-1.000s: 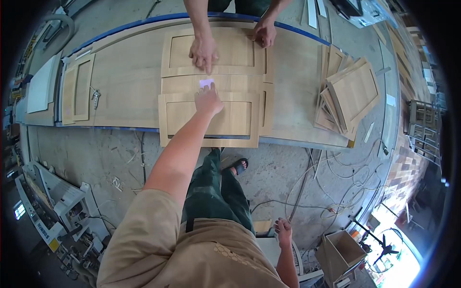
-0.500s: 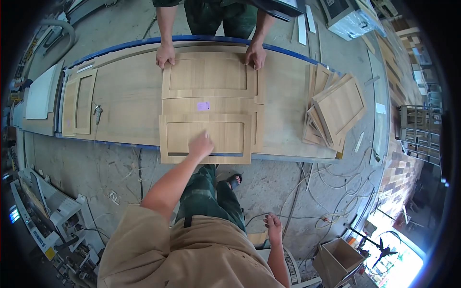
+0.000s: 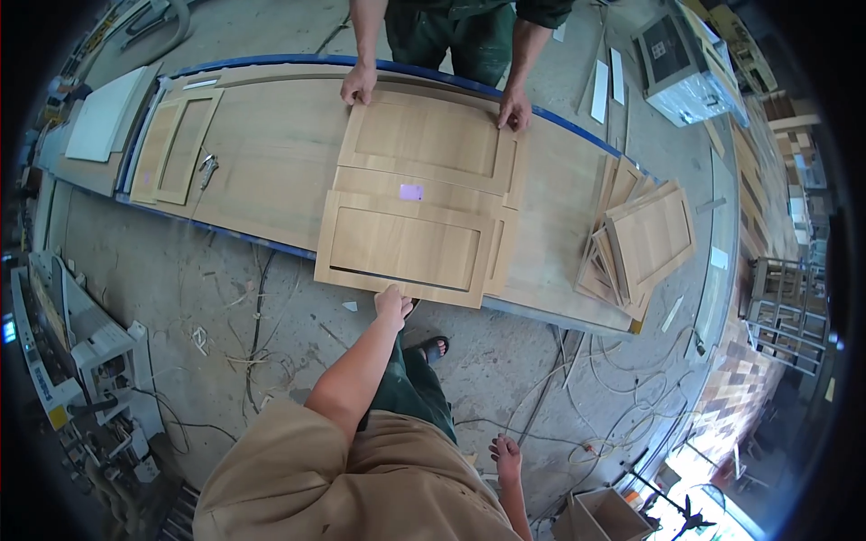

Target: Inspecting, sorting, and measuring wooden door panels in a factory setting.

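Note:
My left hand (image 3: pixel 393 305) is closed on the near rail of a light wooden cabinet door (image 3: pixel 406 243), which overhangs the bench's near edge. A dark slot shows along that door's lower panel edge. A second framed door (image 3: pixel 428 135) lies just beyond, with more wooden pieces under both. Between the two doors sits a purple label (image 3: pixel 411 192). Low at my right side hangs my right hand (image 3: pixel 508 457), its fingers loosely bent and apart, with nothing visible in them. Across the bench, a co-worker's two hands (image 3: pixel 359 84) (image 3: pixel 515 110) rest on the far door's corners.
The long bench (image 3: pixel 262 153) has a blue edge. A small air gun (image 3: pixel 208 169) and framed panels (image 3: pixel 176 149) lie on its left. Several stacked doors (image 3: pixel 649 236) occupy its right end. Cords (image 3: pixel 622 379) cover the floor at right; a machine (image 3: pixel 86 361) stands lower left.
My left hand has moved from above the near door's panel to its near rail and closed on it. The whole view has turned and shifted. My right hand still hangs low.

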Action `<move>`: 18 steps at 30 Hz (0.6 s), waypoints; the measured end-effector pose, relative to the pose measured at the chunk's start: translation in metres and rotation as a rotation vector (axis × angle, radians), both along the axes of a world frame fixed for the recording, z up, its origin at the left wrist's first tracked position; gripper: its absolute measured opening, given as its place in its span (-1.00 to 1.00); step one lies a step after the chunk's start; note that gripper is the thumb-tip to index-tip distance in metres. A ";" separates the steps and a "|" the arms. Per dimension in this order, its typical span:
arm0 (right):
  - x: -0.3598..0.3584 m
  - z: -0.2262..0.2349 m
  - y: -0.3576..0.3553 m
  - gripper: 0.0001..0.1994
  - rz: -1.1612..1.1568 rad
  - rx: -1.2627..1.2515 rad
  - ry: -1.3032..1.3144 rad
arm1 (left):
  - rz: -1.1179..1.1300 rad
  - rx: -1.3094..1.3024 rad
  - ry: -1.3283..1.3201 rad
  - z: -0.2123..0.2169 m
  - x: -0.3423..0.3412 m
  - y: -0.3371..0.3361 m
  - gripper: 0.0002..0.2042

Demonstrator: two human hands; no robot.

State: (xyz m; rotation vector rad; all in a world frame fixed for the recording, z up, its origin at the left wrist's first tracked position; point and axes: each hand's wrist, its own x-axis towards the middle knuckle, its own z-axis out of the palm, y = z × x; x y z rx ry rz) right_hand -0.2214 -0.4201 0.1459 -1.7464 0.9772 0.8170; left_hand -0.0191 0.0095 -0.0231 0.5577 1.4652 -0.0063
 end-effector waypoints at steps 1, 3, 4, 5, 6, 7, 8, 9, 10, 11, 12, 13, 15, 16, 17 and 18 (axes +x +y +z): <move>-0.007 0.003 -0.008 -0.65 -0.018 -0.027 -0.004 | 0.038 0.007 0.003 0.016 0.016 -0.016 -0.85; -0.004 0.005 -0.011 -0.64 0.002 -0.015 -0.016 | 0.010 0.011 0.016 0.003 0.016 -0.001 -0.76; 0.000 0.005 -0.014 -0.63 0.030 0.002 -0.032 | -0.035 0.002 0.031 -0.004 0.015 0.004 -0.65; 0.002 0.005 -0.017 -0.63 0.045 0.012 -0.048 | -0.036 -0.001 0.023 -0.007 0.016 0.005 -0.65; 0.004 0.006 -0.020 -0.63 0.044 0.009 -0.055 | -0.026 0.000 0.031 -0.010 0.016 0.006 -0.66; 0.006 0.006 -0.021 -0.62 0.055 0.006 -0.071 | -0.021 0.000 0.040 -0.012 0.015 0.006 -0.67; 0.005 0.008 -0.024 -0.62 0.061 -0.002 -0.084 | -0.033 -0.008 0.036 -0.013 0.012 0.006 -0.67; 0.007 0.009 -0.025 -0.62 0.049 -0.010 -0.087 | 0.011 0.035 -0.047 -0.013 0.007 0.007 -0.79; 0.008 0.010 -0.027 -0.62 0.065 -0.009 -0.096 | 0.052 0.074 -0.129 -0.010 0.007 0.002 -0.90; -0.001 0.015 -0.035 -0.62 0.056 -0.040 -0.103 | 0.089 0.142 -0.006 0.015 0.024 -0.026 -0.81; -0.001 0.016 -0.035 -0.62 0.055 -0.036 -0.110 | 0.089 0.146 -0.012 0.018 0.026 -0.020 -0.81; 0.000 0.015 -0.036 -0.63 0.067 -0.030 -0.114 | 0.038 0.136 -0.043 0.011 0.024 -0.010 -0.75; -0.003 0.014 -0.039 -0.63 0.084 -0.013 -0.126 | -0.069 0.118 -0.047 -0.006 0.023 0.012 -0.61; -0.008 0.014 -0.043 -0.65 0.091 -0.025 -0.128 | -0.079 0.112 -0.055 -0.005 0.030 0.010 -0.61; -0.016 0.015 -0.049 -0.67 0.096 -0.041 -0.120 | -0.142 0.088 -0.037 0.000 0.033 0.007 -0.61; -0.025 0.015 -0.055 -0.67 0.085 -0.050 -0.117 | -0.204 0.065 -0.020 0.007 0.034 0.003 -0.62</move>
